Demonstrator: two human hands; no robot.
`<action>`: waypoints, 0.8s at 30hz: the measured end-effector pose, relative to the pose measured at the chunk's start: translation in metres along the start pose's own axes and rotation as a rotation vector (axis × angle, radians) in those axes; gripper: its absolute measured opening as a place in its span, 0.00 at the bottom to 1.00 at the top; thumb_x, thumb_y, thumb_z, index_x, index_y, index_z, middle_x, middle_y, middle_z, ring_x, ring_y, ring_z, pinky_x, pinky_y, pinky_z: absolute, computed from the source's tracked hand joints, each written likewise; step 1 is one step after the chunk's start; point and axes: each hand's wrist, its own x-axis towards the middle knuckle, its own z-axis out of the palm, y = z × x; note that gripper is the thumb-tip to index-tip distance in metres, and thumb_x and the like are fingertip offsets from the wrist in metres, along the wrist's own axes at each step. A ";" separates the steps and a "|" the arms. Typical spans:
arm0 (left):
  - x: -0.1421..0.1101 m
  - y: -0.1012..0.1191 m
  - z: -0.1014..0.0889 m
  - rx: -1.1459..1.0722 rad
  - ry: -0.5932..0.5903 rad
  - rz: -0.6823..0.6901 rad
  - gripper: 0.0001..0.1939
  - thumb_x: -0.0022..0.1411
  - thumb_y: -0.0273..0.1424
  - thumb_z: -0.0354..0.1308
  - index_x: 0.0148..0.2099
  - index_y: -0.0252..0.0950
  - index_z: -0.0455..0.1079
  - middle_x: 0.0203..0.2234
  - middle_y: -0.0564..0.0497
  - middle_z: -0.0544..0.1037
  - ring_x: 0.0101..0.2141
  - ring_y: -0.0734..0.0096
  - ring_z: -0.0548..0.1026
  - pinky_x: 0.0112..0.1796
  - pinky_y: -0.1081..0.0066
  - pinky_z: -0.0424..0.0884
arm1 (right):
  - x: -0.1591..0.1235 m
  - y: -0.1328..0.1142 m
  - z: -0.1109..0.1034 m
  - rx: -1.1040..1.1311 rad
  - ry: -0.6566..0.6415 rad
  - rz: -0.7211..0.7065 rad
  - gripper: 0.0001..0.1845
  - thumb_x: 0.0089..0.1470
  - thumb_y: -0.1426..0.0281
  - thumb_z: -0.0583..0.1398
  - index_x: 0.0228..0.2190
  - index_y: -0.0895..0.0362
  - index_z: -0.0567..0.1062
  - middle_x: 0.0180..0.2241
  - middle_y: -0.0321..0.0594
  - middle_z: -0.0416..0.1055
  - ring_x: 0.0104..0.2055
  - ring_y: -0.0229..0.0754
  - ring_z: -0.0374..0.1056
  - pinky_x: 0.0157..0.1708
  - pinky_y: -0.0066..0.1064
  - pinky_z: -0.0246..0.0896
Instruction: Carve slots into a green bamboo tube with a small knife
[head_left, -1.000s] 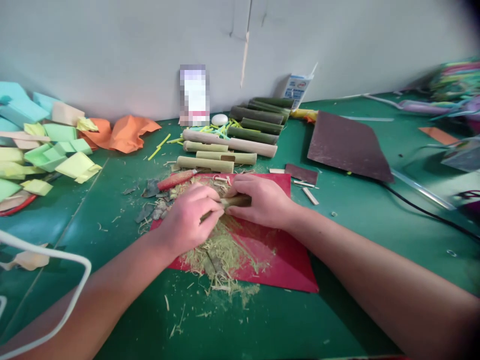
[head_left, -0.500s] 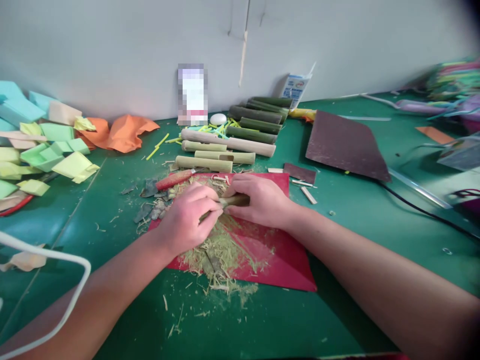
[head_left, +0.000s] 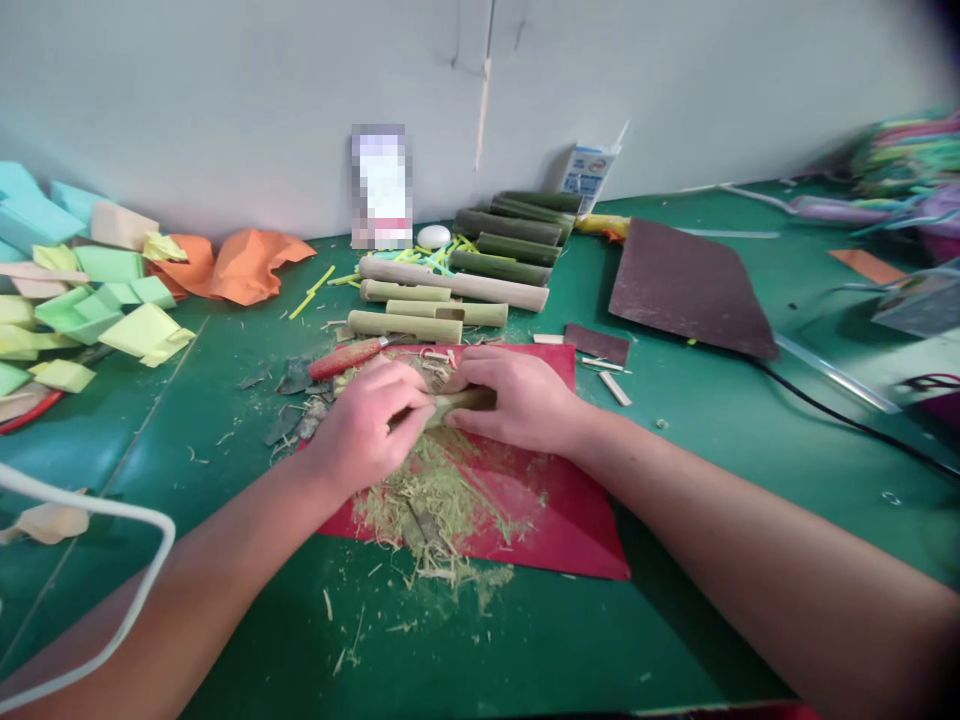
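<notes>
Both hands, left hand (head_left: 367,425) and right hand (head_left: 521,400), grip a bamboo piece (head_left: 448,403) over a red sheet (head_left: 581,520). Dark green tubes (head_left: 517,247) appear unscraped; pale tubes (head_left: 405,328) appear scraped. Held piece's completeness cannot be told. Shavings (head_left: 442,495) lie below.

"What's on your green table (head_left: 660,640), right now?"
"You've got a red sheet (head_left: 555,520) in front of you, bamboo pieces (head_left: 412,328) lined up beyond, orange paper (head_left: 251,268) to the left, and a brown board (head_left: 691,288) over right!"
</notes>
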 end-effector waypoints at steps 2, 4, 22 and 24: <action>0.000 0.000 0.000 -0.002 0.019 -0.016 0.04 0.58 0.25 0.55 0.31 0.34 0.70 0.32 0.49 0.74 0.35 0.69 0.71 0.38 0.65 0.67 | 0.000 0.000 0.000 0.002 0.000 -0.005 0.08 0.46 0.66 0.62 0.30 0.56 0.72 0.31 0.36 0.67 0.35 0.38 0.62 0.32 0.28 0.51; 0.000 0.001 0.000 -0.015 0.008 -0.014 0.03 0.58 0.25 0.55 0.32 0.34 0.70 0.32 0.49 0.74 0.35 0.69 0.71 0.38 0.65 0.67 | 0.000 0.000 0.000 0.005 0.004 -0.006 0.08 0.46 0.66 0.62 0.30 0.56 0.72 0.31 0.36 0.67 0.35 0.38 0.62 0.32 0.28 0.51; 0.000 0.001 0.001 -0.029 -0.008 0.017 0.02 0.58 0.24 0.56 0.33 0.33 0.70 0.32 0.48 0.74 0.35 0.69 0.70 0.39 0.65 0.67 | 0.000 0.000 0.000 0.007 0.002 0.003 0.08 0.45 0.66 0.62 0.30 0.56 0.72 0.31 0.36 0.67 0.35 0.38 0.62 0.32 0.29 0.52; 0.000 0.002 0.001 -0.023 -0.002 0.013 0.02 0.58 0.24 0.56 0.32 0.33 0.69 0.32 0.48 0.74 0.35 0.69 0.70 0.39 0.65 0.66 | 0.000 0.000 0.000 0.008 0.001 0.006 0.08 0.45 0.66 0.62 0.30 0.56 0.72 0.31 0.36 0.67 0.35 0.38 0.62 0.32 0.29 0.52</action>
